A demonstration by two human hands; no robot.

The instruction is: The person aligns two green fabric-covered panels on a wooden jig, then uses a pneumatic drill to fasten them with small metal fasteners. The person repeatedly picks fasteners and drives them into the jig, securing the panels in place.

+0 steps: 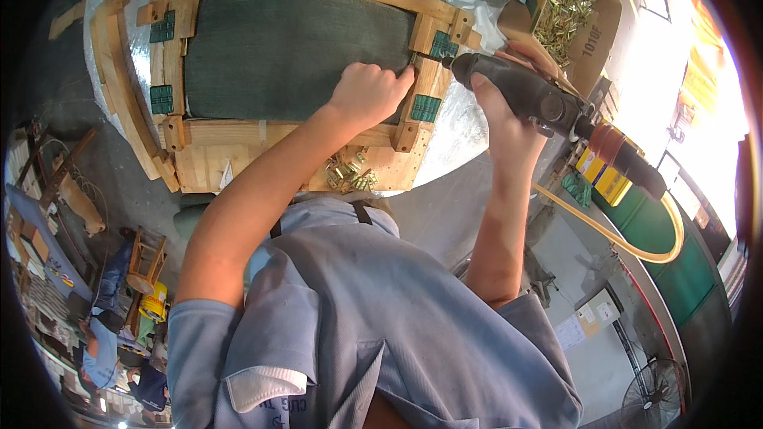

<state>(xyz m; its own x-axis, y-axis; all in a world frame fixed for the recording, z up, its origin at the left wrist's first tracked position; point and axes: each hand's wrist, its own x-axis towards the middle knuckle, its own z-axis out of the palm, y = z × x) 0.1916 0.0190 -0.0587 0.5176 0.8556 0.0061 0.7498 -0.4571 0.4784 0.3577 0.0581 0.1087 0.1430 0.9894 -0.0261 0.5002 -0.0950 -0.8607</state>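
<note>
By the wooden frame [426, 89], the right grip [513, 103] clasps a driver [548, 103] — left grip [367, 94] partly hidden, I can't tell.

The left hand [367, 97] is curling, with the left forearm [274, 171] slanting forward and rightward; the right hand [509, 121] is gripping, with the right forearm [507, 195] extending almost straight ahead.
</note>
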